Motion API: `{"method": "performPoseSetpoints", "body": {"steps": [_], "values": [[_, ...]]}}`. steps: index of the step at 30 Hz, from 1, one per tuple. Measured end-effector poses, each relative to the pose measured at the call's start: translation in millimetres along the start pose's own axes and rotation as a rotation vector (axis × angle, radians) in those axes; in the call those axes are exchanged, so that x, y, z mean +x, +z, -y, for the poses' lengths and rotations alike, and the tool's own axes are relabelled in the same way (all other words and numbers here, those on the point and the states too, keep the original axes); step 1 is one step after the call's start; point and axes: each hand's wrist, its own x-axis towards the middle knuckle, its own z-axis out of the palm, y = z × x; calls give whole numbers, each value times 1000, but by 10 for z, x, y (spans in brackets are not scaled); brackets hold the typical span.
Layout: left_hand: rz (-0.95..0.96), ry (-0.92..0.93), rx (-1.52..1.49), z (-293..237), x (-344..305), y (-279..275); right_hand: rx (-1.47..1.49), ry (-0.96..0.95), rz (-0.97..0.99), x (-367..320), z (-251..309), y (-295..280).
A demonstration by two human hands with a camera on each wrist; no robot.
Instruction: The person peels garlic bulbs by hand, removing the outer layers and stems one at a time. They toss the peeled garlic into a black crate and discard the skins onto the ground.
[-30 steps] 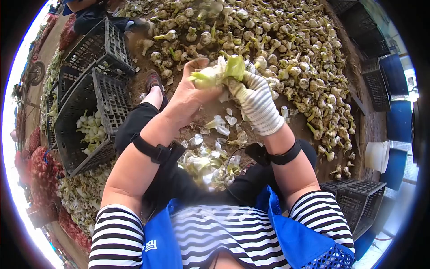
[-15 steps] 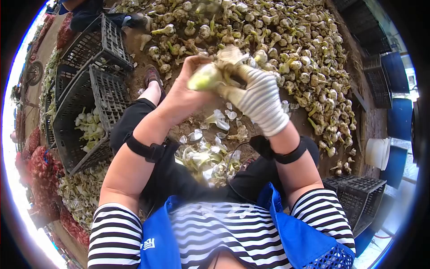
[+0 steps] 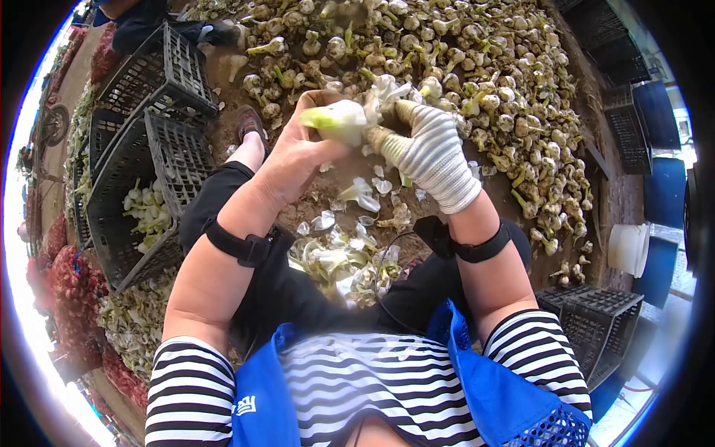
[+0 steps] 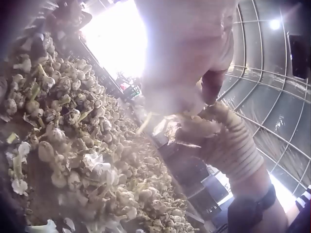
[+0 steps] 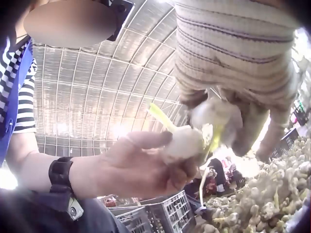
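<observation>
The bare left hand (image 3: 290, 153) grips a white garlic bulb (image 3: 344, 123) whose green stem end points left. In the right wrist view the left hand (image 5: 141, 162) holds the bulb (image 5: 184, 143) between thumb and fingers. The right hand (image 3: 432, 153), in a striped glove with fingertips exposed, pinches loose skin (image 3: 389, 91) beside the bulb's right side. The gloved hand (image 4: 226, 141) also appears in the left wrist view, fingers curled at papery husk (image 4: 170, 127). Peeled skins (image 3: 335, 257) lie on the ground between the legs.
A large garlic heap (image 3: 514, 104) spreads ahead and right. Black crates (image 3: 179, 160) stand at left, one with peeled bulbs (image 3: 147, 208). Another crate (image 3: 596, 328), a white bucket (image 3: 628, 249) and blue containers (image 3: 663, 190) are at right. Part of another person (image 3: 138, 26) shows upper left.
The bulb has turned in the left hand, showing its white side. The right hand has shifted around it, with skin now loose at the fingers. Both forearms have moved slightly left.
</observation>
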Motion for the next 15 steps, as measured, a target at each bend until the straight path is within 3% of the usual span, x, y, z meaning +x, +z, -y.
{"method": "performPoseSetpoints", "body": {"steps": [2, 3, 4, 6, 7, 8, 9, 10, 12, 14, 15], "values": [[202, -58, -101, -22, -25, -43, 60, 112, -13, 47, 23, -21], [203, -57, -99, -25, -28, -49, 120, 219, -27, 91, 31, -30], [188, -65, -160, -33, -23, -58, 240, 196, -63, 111, -34, -46], [153, -77, -285, -45, -20, -83, -65, -62, -193, 177, -205, -21], [172, -89, -318, -72, -19, -92, -64, -64, -188, 179, -178, -29], [168, -88, -318, -99, -30, -68, -189, -203, -240, 171, -125, -46], [141, -93, -224, -117, -36, -23, -316, -342, -291, 155, -88, -57], [114, -100, -132, -108, -39, 6, -318, -339, -287, 119, -51, -12], [139, -87, 158, -81, -48, 46, 245, -209, 16, 33, 29, 128], [114, 45, 531, -32, -59, 131, 143, -171, 5, 8, -13, 152], [111, 47, 533, -22, -57, 127, 244, -121, 2, 26, -28, 151]]}}
